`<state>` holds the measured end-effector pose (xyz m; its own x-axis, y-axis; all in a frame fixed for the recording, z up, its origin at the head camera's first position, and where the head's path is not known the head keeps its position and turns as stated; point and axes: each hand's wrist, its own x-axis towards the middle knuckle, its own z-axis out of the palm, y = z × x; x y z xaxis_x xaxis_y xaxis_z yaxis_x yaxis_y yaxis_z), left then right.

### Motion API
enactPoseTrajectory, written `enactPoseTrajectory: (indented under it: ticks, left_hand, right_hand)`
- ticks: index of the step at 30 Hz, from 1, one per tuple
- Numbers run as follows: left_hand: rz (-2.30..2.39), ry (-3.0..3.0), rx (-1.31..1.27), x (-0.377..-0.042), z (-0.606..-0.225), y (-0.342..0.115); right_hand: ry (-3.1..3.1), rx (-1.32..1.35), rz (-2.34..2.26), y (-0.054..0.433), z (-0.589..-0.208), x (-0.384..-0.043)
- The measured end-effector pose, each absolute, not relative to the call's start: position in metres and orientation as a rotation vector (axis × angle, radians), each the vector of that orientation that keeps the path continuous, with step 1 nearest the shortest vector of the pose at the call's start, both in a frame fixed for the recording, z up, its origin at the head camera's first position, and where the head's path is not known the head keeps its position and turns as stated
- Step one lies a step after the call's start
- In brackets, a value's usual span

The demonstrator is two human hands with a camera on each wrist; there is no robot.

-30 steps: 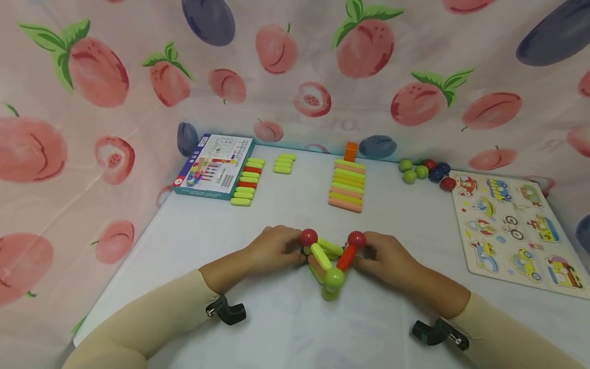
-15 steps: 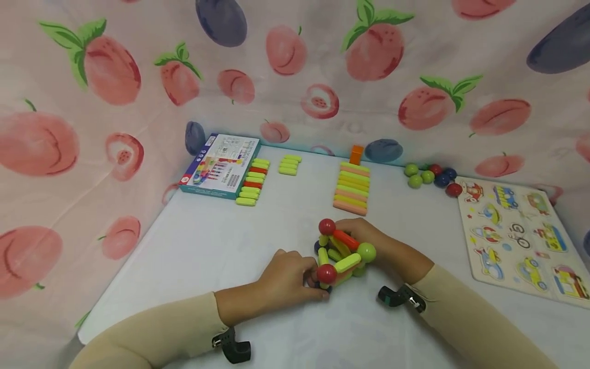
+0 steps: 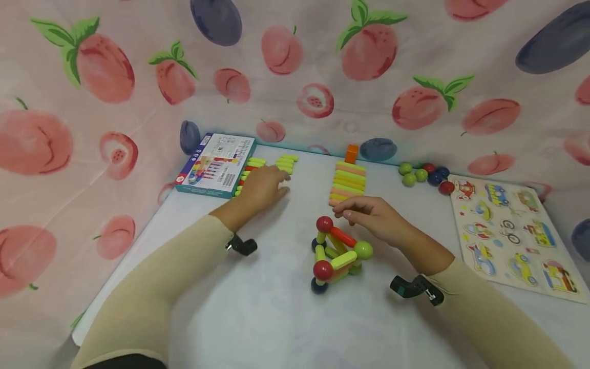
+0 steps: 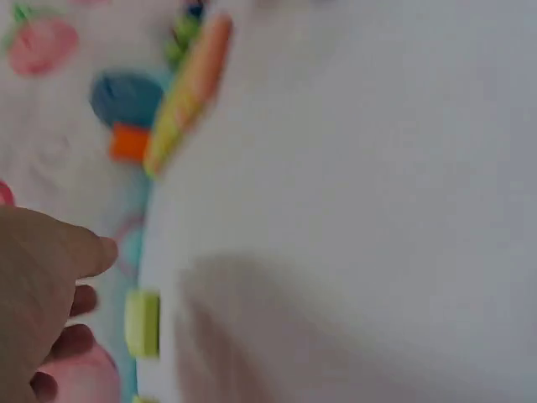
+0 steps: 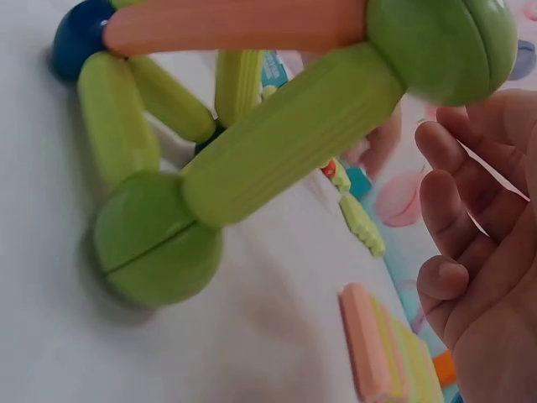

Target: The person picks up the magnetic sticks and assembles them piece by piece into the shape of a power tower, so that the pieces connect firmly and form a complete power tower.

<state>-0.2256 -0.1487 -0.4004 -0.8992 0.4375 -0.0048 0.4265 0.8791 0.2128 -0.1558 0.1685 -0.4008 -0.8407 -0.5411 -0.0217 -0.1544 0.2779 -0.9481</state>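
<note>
Ball-and-stick frame (image 3: 344,260) on the bench (image 3: 258,312), just beside the right grip (image 3: 378,220), well apart from the left grip (image 3: 260,189).
At right, loosely curved and empty; at left, arm (image 3: 177,261) stretched over short sticks (image 3: 257,162) beside the box (image 3: 214,163), relaxed and empty.

Left of the frame's centre, a box (image 3: 214,163) is lying on the table (image 3: 258,318), short sticks (image 3: 256,162) sitting along its right side, the left hand (image 3: 262,188) covering some. Long sticks (image 3: 348,178) are lying above centre; balls (image 3: 421,175) are clustering right of them, beside a picture board (image 3: 521,233). Below centre, the ball-and-stick toy (image 3: 344,259) is standing, the right hand (image 3: 380,220) hanging just behind it.
</note>
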Motion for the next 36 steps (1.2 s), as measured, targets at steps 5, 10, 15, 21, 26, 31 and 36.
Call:
enactPoseTrajectory:
  ticks: [5,10,15,21,26,31,36]
  left_hand:
    - [-0.048,3.062,0.752,-0.276,-0.411,-0.15]
    - [-0.224,3.064,0.729,-0.289,-0.423,-0.149]
    - [0.061,3.013,0.597,-0.272,-0.418,-0.143]
    - [0.985,2.515,0.327,-0.197,-0.399,-0.135]
    - [1.465,1.93,0.178,-0.131,-0.375,-0.121]
    - [1.591,1.744,0.145,-0.102,-0.368,-0.109]
    - [1.591,1.761,0.107,-0.099,-0.374,-0.105]
  right_hand:
    - [2.179,-0.658,-1.581,0.163,-0.392,-0.16]
    - [2.151,-0.721,-1.554,0.157,-0.383,-0.16]
    - [2.194,-0.809,-1.479,0.155,-0.378,-0.161]
    - [2.22,-0.897,-1.384,0.153,-0.379,-0.162]
    - [2.251,-0.905,-1.35,0.153,-0.382,-0.161]
    - [2.275,-0.897,-1.352,0.152,-0.383,-0.16]
    - [2.265,-0.907,-1.367,0.152,-0.384,-0.16]
